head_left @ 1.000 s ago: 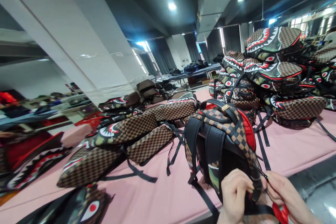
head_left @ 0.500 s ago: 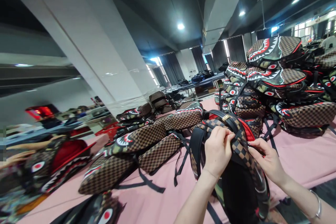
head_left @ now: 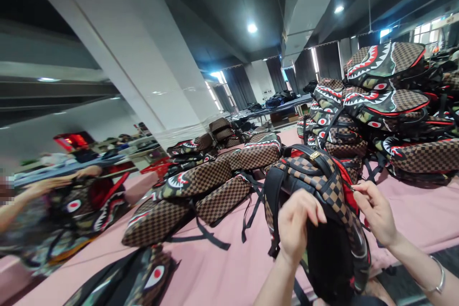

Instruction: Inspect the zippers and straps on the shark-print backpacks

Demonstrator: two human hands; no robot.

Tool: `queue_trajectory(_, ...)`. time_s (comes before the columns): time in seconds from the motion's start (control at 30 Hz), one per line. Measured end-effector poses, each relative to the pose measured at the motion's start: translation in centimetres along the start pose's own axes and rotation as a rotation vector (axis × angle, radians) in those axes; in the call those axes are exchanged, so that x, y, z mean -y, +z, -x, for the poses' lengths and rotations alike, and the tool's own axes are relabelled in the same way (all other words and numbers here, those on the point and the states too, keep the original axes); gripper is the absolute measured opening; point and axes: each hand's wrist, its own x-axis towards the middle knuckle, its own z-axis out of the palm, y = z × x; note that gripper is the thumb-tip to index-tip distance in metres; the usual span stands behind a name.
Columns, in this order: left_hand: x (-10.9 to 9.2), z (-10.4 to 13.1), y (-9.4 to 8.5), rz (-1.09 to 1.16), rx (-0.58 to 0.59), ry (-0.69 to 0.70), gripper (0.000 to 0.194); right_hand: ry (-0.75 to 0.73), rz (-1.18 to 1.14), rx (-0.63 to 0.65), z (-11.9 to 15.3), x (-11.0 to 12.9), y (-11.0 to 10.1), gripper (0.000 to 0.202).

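Observation:
A brown-checked backpack [head_left: 328, 184] with a black back panel and red lining stands upright in front of me, its top partly unzipped. My right hand [head_left: 376, 213] pinches a small black zipper pull [head_left: 353, 190] at the right side of the opening. My left hand [head_left: 301, 224] hovers over the black back panel, fingers loosely bent and slightly blurred, with nothing visible in them. A gold-coloured plate [head_left: 314, 155] sits near the top handle. To the left is a padded black shoulder strap [head_left: 274, 196].
Checked shark-face backpacks [head_left: 387, 100] are piled at the right. More backpacks [head_left: 201, 179] lie on the pink-covered table [head_left: 229, 272], straps trailing. At far left, another person's hands [head_left: 53, 184] touch an open backpack [head_left: 84, 203]. A white pillar [head_left: 143, 57] rises behind.
My left hand has come off the top edge of the backpack and moved down. My right hand has shifted slightly right along the zipper. The view has turned a little left.

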Motion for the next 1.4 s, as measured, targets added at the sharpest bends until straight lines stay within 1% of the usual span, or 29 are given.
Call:
queue_trajectory(0.03, 0.4, 1.6, 0.1, 0.028, 0.100, -0.005, 0.052, 0.023, -0.045, 0.011, 0.5, -0.3, 0.0, 0.017)
queue_trajectory(0.07, 0.9, 3.2, 0.2, -0.027, 0.185, -0.020, 0.054, 0.034, -0.077, 0.038, 1.1, -0.5, 0.1, 0.022)
queue_trajectory(0.1, 1.6, 4.8, 0.4, -0.142, 0.198, -0.040, 0.048, 0.042, -0.093, 0.073, 1.7, -0.6, 0.2, 0.028)
queue_trajectory(0.13, 2.4, 6.3, 0.6, -0.289, 0.139, -0.062, 0.036, 0.052, -0.095, 0.107, 2.3, -0.7, 0.5, 0.036)
queue_trajectory(0.17, 3.2, 7.6, 0.8, -0.447, 0.037, -0.065, 0.024, 0.071, -0.083, 0.136, 2.9, -0.8, 0.8, 0.046)
queue_trajectory(0.2, 4.1, 8.6, 0.9, -0.600, -0.067, -0.043, 0.018, 0.094, -0.056, 0.149, 3.3, -0.8, 1.1, 0.053)
queue_trajectory(0.23, 5.0, 9.2, 1.0, -0.735, -0.150, -0.015, 0.021, 0.111, -0.018, 0.145, 3.7, -0.8, 1.5, 0.055)
queue_trajectory(0.27, 5.8, 9.6, 0.9, -0.839, -0.192, 0.017, 0.027, 0.113, 0.025, 0.134, 3.9, -0.9, 1.8, 0.052)
queue_trajectory(0.3, 6.5, 9.7, 0.8, -0.908, -0.200, 0.037, 0.033, 0.098, 0.064, 0.118, 4.0, -1.0, 2.1, 0.046)
queue_trajectory(0.37, 7.6, 9.3, 0.5, -0.952, -0.170, 0.031, 0.037, 0.044, 0.119, 0.099, 3.9, -1.3, 2.3, 0.033)
queue_trajectory(0.47, 8.4, 7.7, -0.1, -0.913, -0.104, 0.018, 0.043, 0.001, 0.137, 0.112, 3.2, -1.9, 2.0, 0.026)
queue_trajectory(0.5, 8.4, 7.0, -0.3, -0.899, -0.059, 0.016, 0.046, 0.010, 0.139, 0.109, 2.9, -2.1, 1.8, 0.025)
queue_trajectory(0.57, 8.0, 5.6, -0.6, -0.876, 0.069, -0.001, 0.050, 0.043, 0.146, 0.096, 2.3, -2.4, 1.3, 0.022)
queue_trajectory(0.63, 7.3, 4.1, -0.9, -0.887, 0.198, -0.024, 0.049, 0.072, 0.167, 0.080, 1.7, -2.7, 0.9, 0.021)
queue_trajectory(0.7, 6.7, 2.8, -1.3, -0.925, 0.274, -0.036, 0.045, 0.090, 0.205, 0.061, 0.8, -3.1, 0.8, 0.023)
queue_trajectory(0.8, 6.4, 1.6, -1.6, -0.936, 0.305, -0.065, 0.038, 0.119, 0.249, 0.013, -0.8, -4.1, 0.9, 0.027)
queue_trajectory(0.93, 6.6, 1.6, -1.6, -0.800, 0.339, -0.115, 0.029, 0.139, 0.255, -0.056, -2.9, -5.5, 1.0, 0.028)
queue_trajectory(1.0, 6.7, 1.9, -1.3, -0.720, 0.320, -0.134, 0.028, 0.142, 0.256, -0.058, -3.4, -5.8, 1.0, 0.029)
queue_trajectory(1.1, 6.6, 1.9, -1.0, -0.663, 0.233, -0.172, 0.012, 0.146, 0.257, -0.050, -3.5, -6.0, 1.1, 0.030)
queue_trajectory(1.13, 6.5, 1.8, -0.9, -0.668, 0.200, -0.184, 0.012, 0.148, 0.258, -0.051, -3.4, -6.0, 1.2, 0.030)
queue_trajectory(1.2, 6.5, 1.6, -1.0, -0.709, 0.118, -0.200, 0.018, 0.154, 0.258, -0.058, -3.3, -5.9, 1.3, 0.029)
queue_trajectory(1.3, 6.4, 1.3, -1.8, -0.812, -0.012, -0.199, 0.018, 0.162, 0.255, -0.045, -3.1, -5.5, 1.5, 0.028)
queue_trajectory(1.33, 6.4, 1.1, -2.1, -0.845, -0.033, -0.191, 0.018, 0.159, 0.258, -0.033, -3.1, -5.4, 1.5, 0.027)
queue_trajectory(1.4, 6.3, 0.9, -2.9, -0.904, -0.034, -0.166, 0.018, 0.149, 0.280, -0.007, -2.9, -4.9, 1.5, 0.026)
